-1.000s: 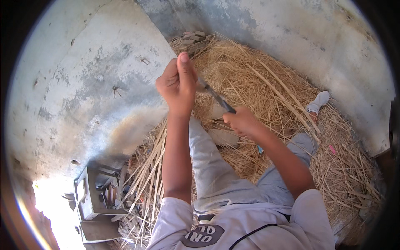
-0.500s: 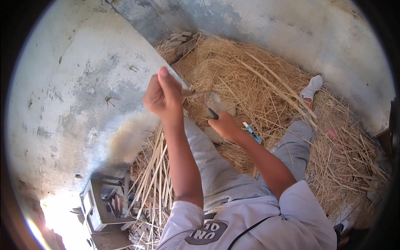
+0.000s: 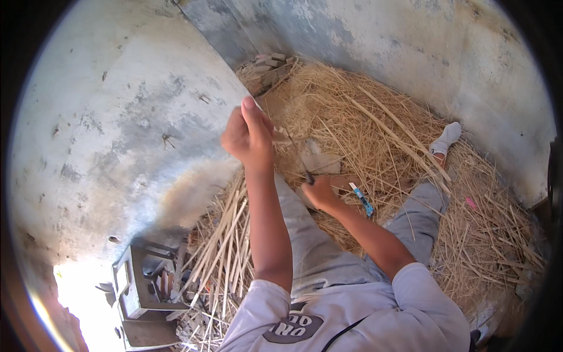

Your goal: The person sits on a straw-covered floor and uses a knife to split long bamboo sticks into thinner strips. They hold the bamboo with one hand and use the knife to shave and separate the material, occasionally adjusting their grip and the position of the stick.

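Note:
My left hand is raised in a fist with its thumb up, in front of the pale wall. It grips a thin pale strip, whose end sticks out to the right of the fingers; the rest is hidden. Lower and to the right, my right hand is closed round the dark handle of a knife. Its narrow blade slants up and left to the strip, seemingly touching it. Both forearms are bare below white short sleeves.
Straw-like shavings and long split strips cover the floor round my outstretched legs. A blue-and-white object lies between them. More strips are heaped at my left, beside a broken grey cabinet. Bricks sit in the far corner.
The whole view has shifted, so the scene sits farther right. My right hand with the knife has come a little nearer my body, its blade steeper. My left hand keeps its grip.

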Demonstrator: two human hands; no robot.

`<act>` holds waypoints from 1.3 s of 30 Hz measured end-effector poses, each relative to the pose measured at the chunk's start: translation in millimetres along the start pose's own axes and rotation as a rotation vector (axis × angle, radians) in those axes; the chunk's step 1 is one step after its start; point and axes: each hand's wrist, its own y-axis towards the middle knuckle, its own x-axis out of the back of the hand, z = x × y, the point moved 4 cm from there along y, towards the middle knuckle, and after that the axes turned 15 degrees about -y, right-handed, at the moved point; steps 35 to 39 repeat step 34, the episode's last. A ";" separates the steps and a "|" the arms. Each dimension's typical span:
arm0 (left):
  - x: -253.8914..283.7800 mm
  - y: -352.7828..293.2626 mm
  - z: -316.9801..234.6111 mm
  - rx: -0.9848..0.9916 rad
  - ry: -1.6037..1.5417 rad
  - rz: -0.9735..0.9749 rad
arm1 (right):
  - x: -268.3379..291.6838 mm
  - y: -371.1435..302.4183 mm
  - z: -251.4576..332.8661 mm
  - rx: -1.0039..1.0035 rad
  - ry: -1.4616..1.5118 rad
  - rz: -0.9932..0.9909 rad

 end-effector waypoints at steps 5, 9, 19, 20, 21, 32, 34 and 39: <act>36.3 -2.9 0.1 -0.064 -0.009 0.070 | 23.6 -28.0 38.2 -0.437 0.879 0.872; 35.6 -2.8 5.3 -0.066 -0.057 0.069 | 103.8 -37.3 108.5 -0.088 0.774 0.547; 19.0 -7.6 0.5 -0.183 0.164 0.120 | -11.8 28.2 -18.3 -0.352 0.247 0.442; 14.9 -10.1 0.5 -0.171 0.049 0.151 | -14.1 30.0 -19.1 -0.432 0.508 0.642; 17.6 -13.3 -1.4 -0.119 0.011 0.114 | -21.4 16.0 -20.3 -0.527 0.775 0.854; 47.0 -17.0 -72.8 -0.100 -0.176 -0.109 | 7.6 -44.4 51.2 -0.071 0.131 0.291; 39.2 -15.3 -91.1 -0.063 -0.110 -0.097 | -34.2 7.9 -68.5 -0.096 0.000 0.314; 39.2 -15.3 -91.1 -0.063 -0.110 -0.097 | -34.2 7.9 -68.5 -0.096 0.000 0.314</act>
